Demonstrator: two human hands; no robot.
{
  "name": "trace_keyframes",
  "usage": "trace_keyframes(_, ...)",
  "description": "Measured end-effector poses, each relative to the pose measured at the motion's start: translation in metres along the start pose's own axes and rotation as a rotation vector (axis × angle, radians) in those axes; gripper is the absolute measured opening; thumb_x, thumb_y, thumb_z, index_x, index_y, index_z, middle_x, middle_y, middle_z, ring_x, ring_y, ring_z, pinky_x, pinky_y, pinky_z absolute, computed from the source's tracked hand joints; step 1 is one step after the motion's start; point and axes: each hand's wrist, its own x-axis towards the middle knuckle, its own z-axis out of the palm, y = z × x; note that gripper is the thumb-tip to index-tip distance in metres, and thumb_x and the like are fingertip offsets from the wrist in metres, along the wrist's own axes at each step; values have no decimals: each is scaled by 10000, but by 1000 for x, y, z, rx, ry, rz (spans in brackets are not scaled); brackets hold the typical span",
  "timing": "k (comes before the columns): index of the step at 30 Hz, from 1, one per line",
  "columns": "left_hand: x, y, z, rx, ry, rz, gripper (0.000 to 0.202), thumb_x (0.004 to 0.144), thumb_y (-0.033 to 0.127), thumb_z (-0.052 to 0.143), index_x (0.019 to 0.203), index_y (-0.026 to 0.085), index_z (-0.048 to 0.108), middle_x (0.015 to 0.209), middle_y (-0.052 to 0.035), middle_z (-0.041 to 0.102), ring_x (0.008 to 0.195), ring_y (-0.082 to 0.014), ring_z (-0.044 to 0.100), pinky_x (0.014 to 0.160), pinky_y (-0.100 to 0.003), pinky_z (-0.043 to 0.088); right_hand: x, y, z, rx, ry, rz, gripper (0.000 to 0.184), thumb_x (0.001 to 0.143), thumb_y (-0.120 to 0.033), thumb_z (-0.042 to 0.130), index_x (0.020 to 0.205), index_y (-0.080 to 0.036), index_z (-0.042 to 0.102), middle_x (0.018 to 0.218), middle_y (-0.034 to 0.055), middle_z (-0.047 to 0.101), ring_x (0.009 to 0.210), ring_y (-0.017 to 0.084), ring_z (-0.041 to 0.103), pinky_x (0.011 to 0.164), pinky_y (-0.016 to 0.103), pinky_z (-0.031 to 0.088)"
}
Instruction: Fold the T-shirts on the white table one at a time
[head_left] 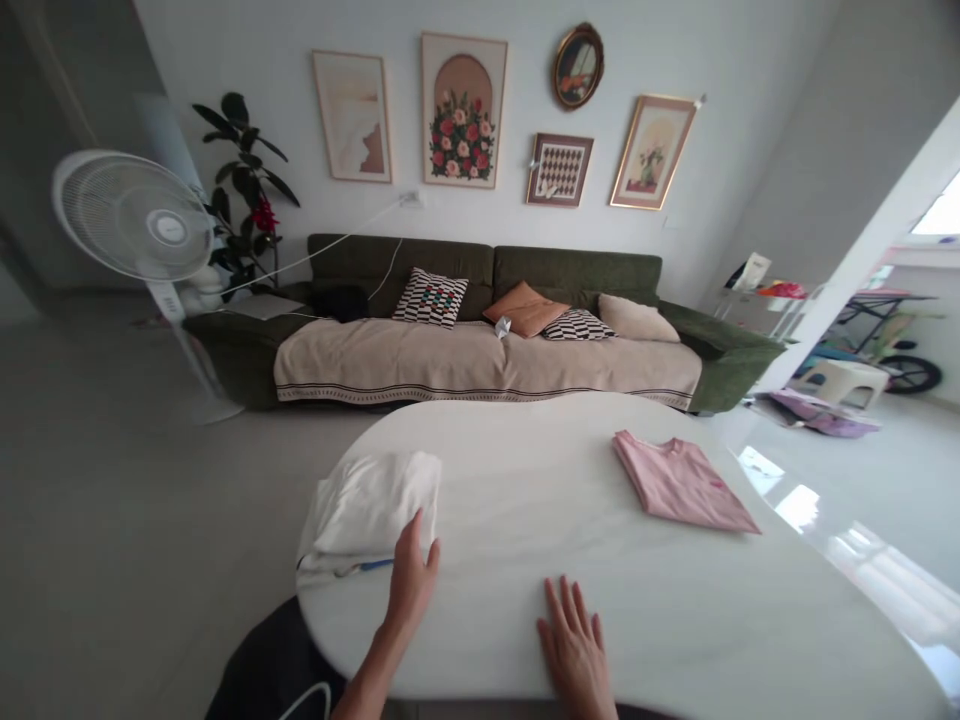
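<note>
A white oval table fills the lower half of the head view. My left hand rests with its fingers together against the near edge of a pile of white folded cloth at the table's left; whether it grips the cloth is unclear. My right hand lies flat and open on the bare tabletop near the front edge, holding nothing. A folded pink shirt lies on the right part of the table, apart from both hands.
Behind the table stands a dark green sofa with a beige cover and several cushions. A white standing fan and a potted plant stand at the left. Framed pictures hang on the wall. A doorway opens at the right.
</note>
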Motion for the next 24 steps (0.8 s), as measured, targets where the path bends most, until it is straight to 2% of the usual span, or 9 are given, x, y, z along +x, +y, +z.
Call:
trace_keyframes(3,2,-8,-9,190,22,-38,456,788,211,425,1238,135,423,1219,-145,488,1158,-241,422,984,-385,323,-2,-2,6,-52,33,7,534,847,-381,234,1350,-212,288,1428,13,202,1315,221,134,1033,460,205)
trace_keyframes(7,1,-7,-7,470,3,-90,471,746,141,497,1216,164,473,1276,-160,444,1203,-328,339,958,-553,251,-2,1,7,-66,56,-20,537,852,-392,232,1360,-220,258,1429,12,207,1317,207,135,1034,445,211)
trace_keyframes(9,-1,-7,-5,542,-33,-69,508,714,114,535,1214,184,484,1299,-153,427,1211,-346,317,956,-585,213,-3,1,7,-78,55,-19,537,855,-397,230,1362,-220,253,1430,11,205,1317,206,135,1035,442,207)
trace_keyframes(15,-1,-11,-9,615,-78,-16,424,785,145,469,1192,260,509,1275,-89,480,1200,-296,341,958,-586,194,-5,-2,4,-111,55,-11,545,859,-411,191,1362,-210,252,1434,8,190,1318,201,137,1034,433,207)
trace_keyframes(18,2,-10,-12,641,-85,-21,366,812,179,447,1157,264,539,1245,-79,511,1181,-281,369,965,-589,170,-5,-3,4,-117,71,0,548,858,-419,178,1359,-213,261,1433,7,198,1319,196,135,1037,432,196)
trace_keyframes(21,8,-3,-14,637,-49,-62,334,839,199,411,1138,245,553,1196,-82,551,1153,-269,408,968,-582,165,-5,-3,4,-112,74,-3,545,860,-416,181,1358,-211,265,1429,16,214,1318,196,138,1034,437,202)
trace_keyframes(24,15,15,-16,600,34,-85,339,853,201,386,1154,231,540,1187,-89,556,1112,-271,446,948,-568,210,-5,-2,4,-101,82,-14,543,860,-410,193,1356,-203,272,1429,22,212,1317,203,146,1035,441,198)
